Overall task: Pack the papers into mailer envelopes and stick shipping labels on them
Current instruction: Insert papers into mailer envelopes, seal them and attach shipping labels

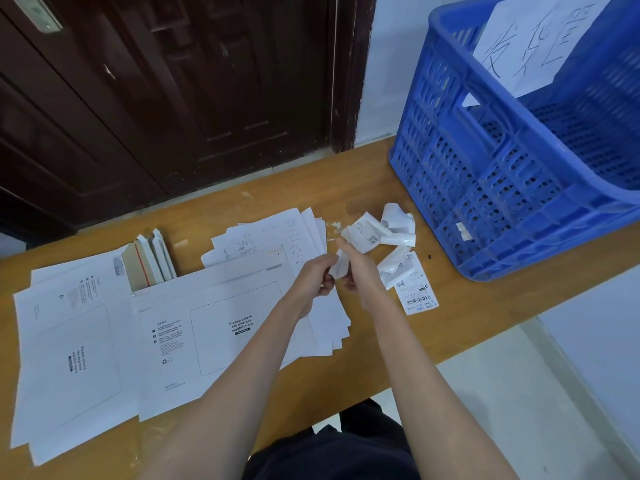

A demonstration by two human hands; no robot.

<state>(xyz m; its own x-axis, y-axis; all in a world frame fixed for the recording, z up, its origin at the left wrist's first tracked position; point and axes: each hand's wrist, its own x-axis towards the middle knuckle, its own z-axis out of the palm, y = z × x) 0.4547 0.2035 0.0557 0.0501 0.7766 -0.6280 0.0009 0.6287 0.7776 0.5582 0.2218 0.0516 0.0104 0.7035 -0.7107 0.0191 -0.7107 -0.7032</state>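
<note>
Crate [491, 188]: blue, on tabletop [398, 341], paper sign [533, 43] inside.
Hands: left [313, 277] and right [360, 271] both pinching one white scrap [339, 266].

A brown table by a dark door

You are at a wooden table [450, 306], and all the rest sits around it. Behind the table, on the far side, there is a big dark brown door [173, 98] with carved panels. To the right of the door, past the table's far corner, the wall [388, 64] is pale. Below the table's right end you see a light, smooth floor [519, 393].
</note>
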